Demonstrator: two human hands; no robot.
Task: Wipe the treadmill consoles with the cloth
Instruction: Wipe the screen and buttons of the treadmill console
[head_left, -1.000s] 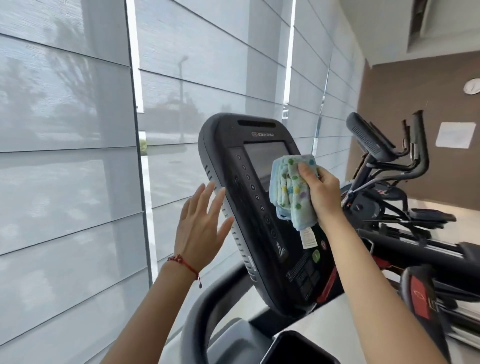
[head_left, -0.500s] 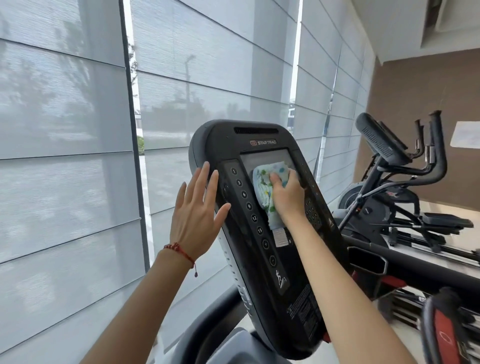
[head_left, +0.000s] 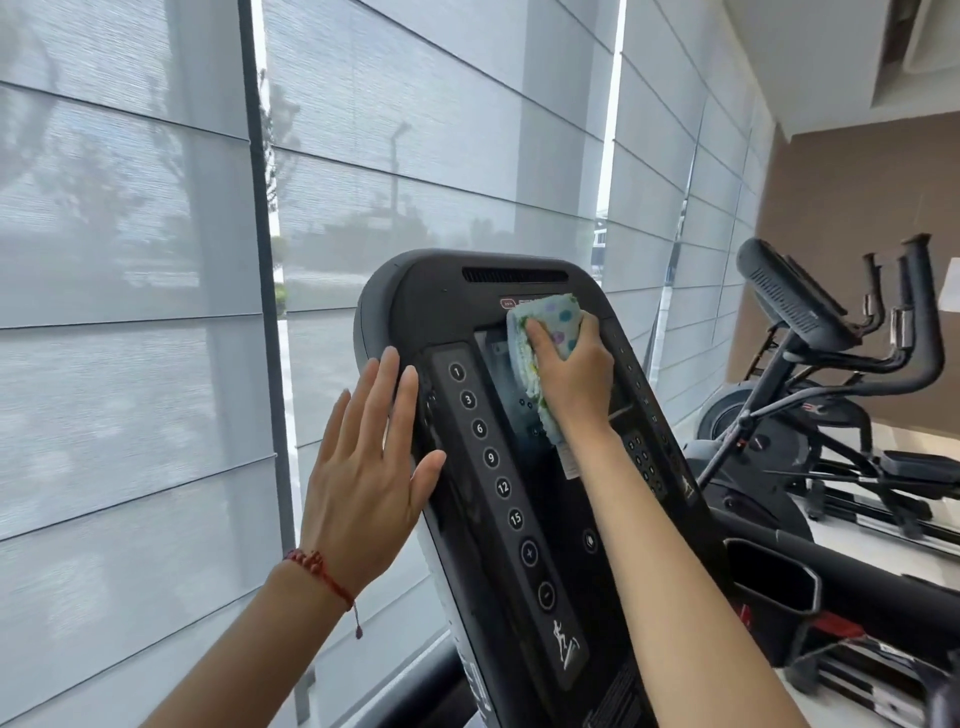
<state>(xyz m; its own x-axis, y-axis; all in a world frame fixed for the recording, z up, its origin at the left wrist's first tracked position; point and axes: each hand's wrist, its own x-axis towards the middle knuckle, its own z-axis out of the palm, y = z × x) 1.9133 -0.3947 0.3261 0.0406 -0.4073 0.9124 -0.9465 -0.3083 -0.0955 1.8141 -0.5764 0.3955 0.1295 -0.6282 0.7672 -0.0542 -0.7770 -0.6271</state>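
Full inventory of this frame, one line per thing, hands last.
treadmill console: 1, black, centre, tilted
cloth: 1, pale blue with coloured dots, on the console's upper screen area
window blinds: several panels, grey, left and behind
elliptical machine: 1, black, right background
bracelet: 1, red, left wrist
left hand: open, fingers straight, at the console's left edge
right hand: grips the cloth against the console

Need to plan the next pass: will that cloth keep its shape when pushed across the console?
Probably not: the cloth looks soft, bunched in folds under the right hand. It likely drapes, since its lower end hangs limp over the console.
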